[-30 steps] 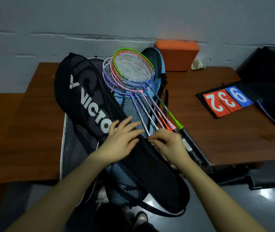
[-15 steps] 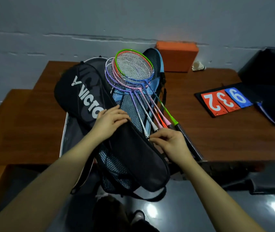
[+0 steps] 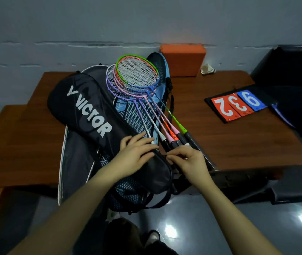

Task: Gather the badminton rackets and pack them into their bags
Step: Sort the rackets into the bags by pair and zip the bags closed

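Left hand (image 3: 137, 155) lies flat, fingers spread, on the black Victor bag (image 3: 98, 126); right hand (image 3: 188, 161) beside it is pinching something tiny at the bag's edge. Rackets (image 3: 146, 100) fan out just beyond both hands, on the blue mesh bag (image 3: 133, 116).

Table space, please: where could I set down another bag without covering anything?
Bare table lies between the rackets and the score cards, and left of the black Victor bag. The middle is crowded with stacked bags, rackets and both hands.
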